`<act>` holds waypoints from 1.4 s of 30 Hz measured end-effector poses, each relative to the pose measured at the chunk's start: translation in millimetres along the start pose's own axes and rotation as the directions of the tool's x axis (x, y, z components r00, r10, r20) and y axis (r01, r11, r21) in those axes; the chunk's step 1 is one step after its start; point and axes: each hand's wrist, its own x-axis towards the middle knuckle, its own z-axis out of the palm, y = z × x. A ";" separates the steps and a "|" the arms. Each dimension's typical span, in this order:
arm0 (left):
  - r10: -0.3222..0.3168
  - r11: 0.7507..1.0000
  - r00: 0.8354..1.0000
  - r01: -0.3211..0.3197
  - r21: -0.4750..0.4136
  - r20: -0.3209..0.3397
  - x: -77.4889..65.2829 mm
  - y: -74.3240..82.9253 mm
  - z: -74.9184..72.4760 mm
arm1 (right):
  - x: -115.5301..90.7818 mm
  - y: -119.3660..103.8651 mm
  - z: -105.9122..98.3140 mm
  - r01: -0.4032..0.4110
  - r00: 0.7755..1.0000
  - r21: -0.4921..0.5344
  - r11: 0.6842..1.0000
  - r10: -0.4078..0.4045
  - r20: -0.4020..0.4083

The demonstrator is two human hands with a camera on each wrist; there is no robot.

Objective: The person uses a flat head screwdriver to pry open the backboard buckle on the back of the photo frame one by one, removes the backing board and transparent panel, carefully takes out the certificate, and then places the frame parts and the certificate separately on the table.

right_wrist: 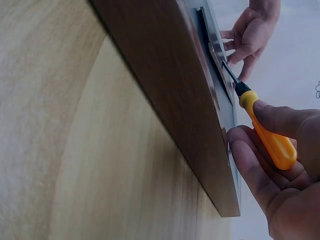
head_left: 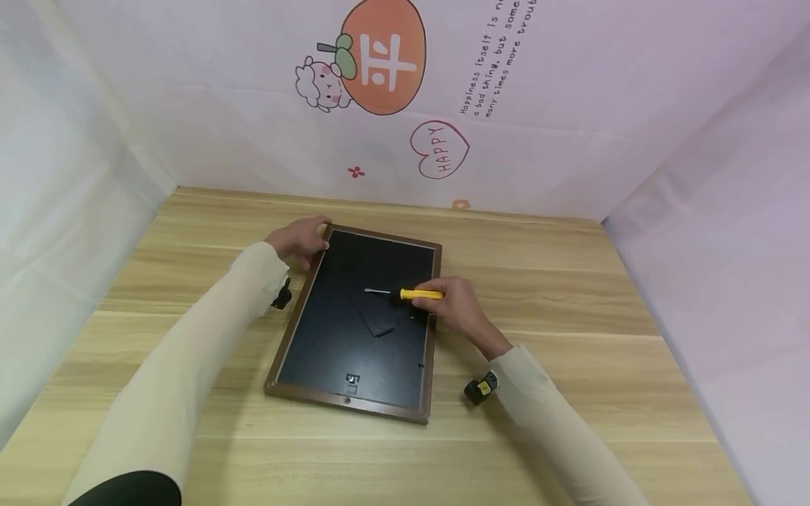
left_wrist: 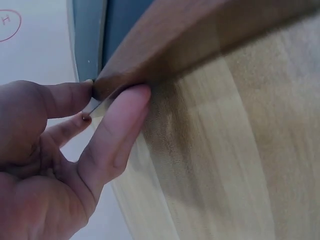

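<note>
A picture frame point(head_left: 310, 395) with a brown wooden border lies face down on the table, its black backing board point(head_left: 329, 337) upward. At the far left corner my left hand point(head_left: 300, 239) grips the border; in the left wrist view, its thumb and fingers pinch that corner point(left_wrist: 125, 75). Over the right part of the board, my right hand point(head_left: 458, 306) holds a screwdriver point(head_left: 422, 294) by its yellow handle, with the metal shaft pointing left. The shaft tip overlaps a black stand flap point(head_left: 380, 320) on the board. Right-hand fingers point(right_wrist: 245, 155) lie close to the frame's edge.
The light wood-grain table point(head_left: 538, 316) extends on all sides of the frame. White cloth walls point(head_left: 569, 105) with printed drawings and words rise behind and at both sides. A small metal hanger point(head_left: 352, 379) sits near the board's front edge. Each wrist wears a small black camera point(head_left: 476, 391).
</note>
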 end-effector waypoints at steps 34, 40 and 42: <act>-0.138 0.948 0.986 0.104 -0.302 -0.095 -49.3 -30.3 12.1 | 3.7 -4.1 1.2 -0.043 0.999 0.012 0.999 0.043 -0.020; -0.092 0.994 0.986 0.100 0.050 -0.138 -51.1 -22.5 4.9 | 4.9 -5.3 2.6 -0.045 0.999 0.006 0.999 0.045 -0.022; -0.039 0.973 0.985 0.076 0.219 -0.169 -50.4 -17.8 1.2 | 5.1 -5.8 3.2 -0.043 0.999 0.004 0.999 0.043 -0.023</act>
